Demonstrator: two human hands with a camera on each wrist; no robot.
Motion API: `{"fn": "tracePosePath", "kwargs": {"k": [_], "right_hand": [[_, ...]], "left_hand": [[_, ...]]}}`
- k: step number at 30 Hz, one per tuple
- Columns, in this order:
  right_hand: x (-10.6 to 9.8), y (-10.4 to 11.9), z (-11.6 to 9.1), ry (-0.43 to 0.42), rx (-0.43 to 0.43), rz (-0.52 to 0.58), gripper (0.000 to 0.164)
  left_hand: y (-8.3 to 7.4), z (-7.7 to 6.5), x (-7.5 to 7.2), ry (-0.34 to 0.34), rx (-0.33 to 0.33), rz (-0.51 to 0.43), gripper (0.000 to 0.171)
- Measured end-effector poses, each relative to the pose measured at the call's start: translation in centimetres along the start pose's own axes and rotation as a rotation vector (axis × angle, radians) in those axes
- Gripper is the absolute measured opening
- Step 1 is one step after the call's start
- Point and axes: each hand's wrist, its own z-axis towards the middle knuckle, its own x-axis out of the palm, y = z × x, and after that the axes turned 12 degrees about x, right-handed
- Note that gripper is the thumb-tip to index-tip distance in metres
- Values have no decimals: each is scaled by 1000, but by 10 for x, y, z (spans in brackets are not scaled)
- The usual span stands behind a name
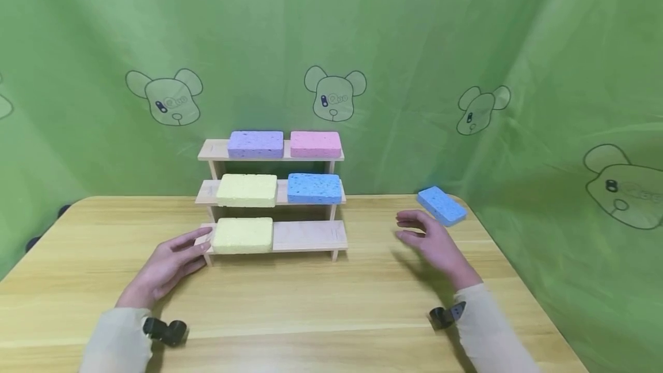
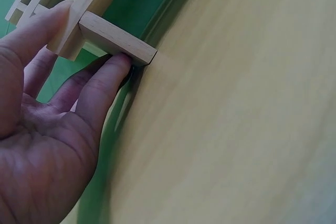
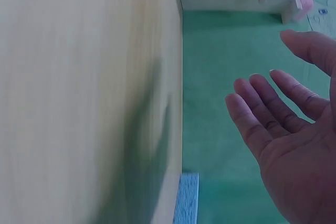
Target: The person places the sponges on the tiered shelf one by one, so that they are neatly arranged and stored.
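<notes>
A three-tier wooden rack (image 1: pixel 311 236) stands on the table, left of centre in the head view. My left hand (image 1: pixel 168 263) holds the left end of its lowest tier; in the left wrist view, fingertips (image 2: pixel 122 62) lie against the rack's leg (image 2: pixel 118 36). Beside that hand, a pale yellow sponge (image 1: pixel 242 236) lies on the lowest tier, whose right half is bare. My right hand (image 1: pixel 432 240) is over the table with relaxed fingers and holds nothing. Just behind it lies a blue sponge (image 1: pixel 442 206), set at an angle near the table's back right corner.
Another yellow sponge (image 1: pixel 247 190) and a blue sponge (image 1: pixel 314 189) sit on the middle tier. On the top tier are a purple sponge (image 1: pixel 256 144) and a pink sponge (image 1: pixel 315 144). A green curtain (image 1: pixel 404 33) hangs behind the wooden table (image 1: pixel 311 309) and along its sides.
</notes>
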Motion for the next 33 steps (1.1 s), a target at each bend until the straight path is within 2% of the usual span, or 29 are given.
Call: {"fn": "tracePosePath", "kwargs": {"k": [11, 19, 29, 33], "right_hand": [[-36, -22, -6, -88, 44, -97, 52], [-45, -28, -9, -121, 60, -107, 51], [-56, -37, -10, -190, 89, -153, 56], [-60, -40, -8, -183, 107, -151, 60]], "left_hand": [[-5, -4, 1, 6, -8, -8, 62], [-3, -2, -1, 6, -19, -11, 63], [-3, -4, -3, 33, -1, -1, 63], [-4, -4, -3, 17, 7, -3, 63]]}}
